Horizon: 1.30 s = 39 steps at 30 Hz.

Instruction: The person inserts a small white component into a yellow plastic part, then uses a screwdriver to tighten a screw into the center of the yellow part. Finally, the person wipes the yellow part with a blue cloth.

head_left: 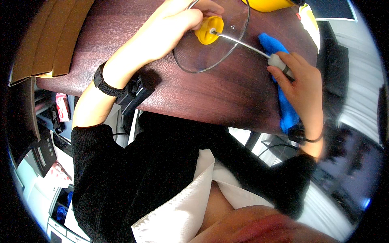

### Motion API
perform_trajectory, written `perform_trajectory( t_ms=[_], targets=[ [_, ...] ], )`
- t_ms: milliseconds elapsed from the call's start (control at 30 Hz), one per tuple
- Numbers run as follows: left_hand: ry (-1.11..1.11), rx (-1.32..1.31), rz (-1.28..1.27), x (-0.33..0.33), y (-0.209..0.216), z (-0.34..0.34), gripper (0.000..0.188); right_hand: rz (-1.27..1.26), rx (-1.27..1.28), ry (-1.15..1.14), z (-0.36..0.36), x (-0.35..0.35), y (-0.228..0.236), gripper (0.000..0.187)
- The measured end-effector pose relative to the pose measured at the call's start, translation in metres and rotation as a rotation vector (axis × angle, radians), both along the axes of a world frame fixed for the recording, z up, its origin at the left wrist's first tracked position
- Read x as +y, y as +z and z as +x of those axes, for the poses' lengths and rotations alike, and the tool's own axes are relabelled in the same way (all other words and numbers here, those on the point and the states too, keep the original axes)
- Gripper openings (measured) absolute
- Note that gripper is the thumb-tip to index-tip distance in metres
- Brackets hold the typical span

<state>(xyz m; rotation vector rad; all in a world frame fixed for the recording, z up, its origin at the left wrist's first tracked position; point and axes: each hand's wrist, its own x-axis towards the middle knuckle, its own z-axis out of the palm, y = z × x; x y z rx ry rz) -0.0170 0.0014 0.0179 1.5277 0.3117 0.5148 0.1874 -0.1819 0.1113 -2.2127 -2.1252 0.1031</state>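
Note:
My left hand (180,20) is closed around a yellow knob (209,30) at a clear glass lid (198,60) with a thin metal rim, held tilted above the table. My right hand (300,77) grips a screwdriver (247,45) by its pale grey handle. The metal shaft runs leftward across the lid, and its tip meets the small fastener in the middle of the knob. Part of the lid and some left fingers are cut off by the top edge. Beneath my right hand lies a blue, soft-looking cloth (287,108).
A dark reddish-brown table (227,93) spans the space before me. Beyond my right hand, a yellow rounded container (269,3) shows at the far edge. Brown cardboard (44,36) stands at the far left. By my left forearm is a black device (135,96) at the table's near edge.

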Motion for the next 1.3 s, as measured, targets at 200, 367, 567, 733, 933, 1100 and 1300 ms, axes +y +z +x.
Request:
perform_trajectory(
  t_ms=[200,367,567,733,933,1100,1300],
  targets=[
    [0.027,0.038,0.212,0.005,0.001,0.0,0.059,0.02,-0.06,0.032,-0.003,0.002,0.001,0.03],
    [0.042,0.023,0.145,0.005,-0.004,-0.001,0.058,-0.011,-0.19,0.082,-0.009,0.008,0.01,0.03],
    [0.023,0.008,0.125,0.006,-0.009,-0.001,0.057,-0.086,0.166,-0.021,-0.004,0.003,-0.003,0.028],
    [-0.016,-0.022,-0.049,0.0,-0.008,0.0,0.06,-0.463,0.72,-0.272,-0.004,-0.005,-0.016,0.033],
    [-0.044,-0.028,-0.079,0.001,-0.008,0.001,0.063,-0.735,1.394,-0.444,-0.006,-0.01,-0.028,0.037],
    [0.003,-0.012,-0.079,-0.002,-0.006,0.001,0.061,-0.757,1.486,-0.488,-0.003,-0.012,-0.028,0.036],
    [-0.012,-0.004,0.095,0.005,-0.007,0.004,0.06,-0.473,0.809,-0.259,0.005,-0.02,-0.018,0.028]
  ],
)
